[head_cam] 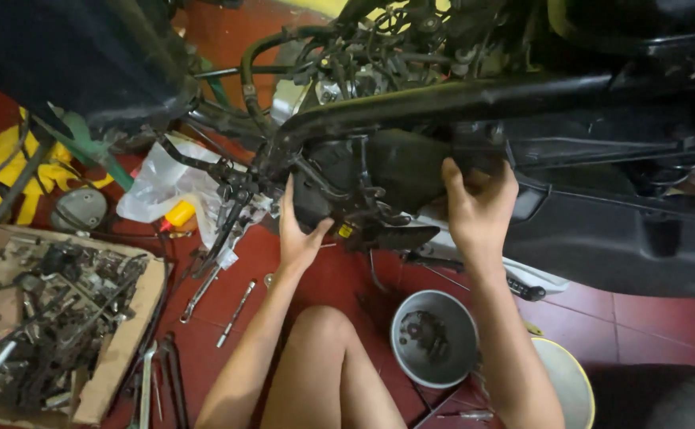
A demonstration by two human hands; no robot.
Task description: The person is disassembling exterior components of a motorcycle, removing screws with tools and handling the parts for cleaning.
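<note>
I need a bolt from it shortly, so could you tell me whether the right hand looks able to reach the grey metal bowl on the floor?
Probably yes. The right hand grips the black motorcycle part, and the grey bowl sits open on the red floor right beside that forearm, nothing covering it. The hand would have to let go first.

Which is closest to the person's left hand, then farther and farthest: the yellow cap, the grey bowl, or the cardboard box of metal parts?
From the left hand:
1. Yellow cap, just to its left.
2. Grey bowl, lower right.
3. Cardboard box, far left.
</note>
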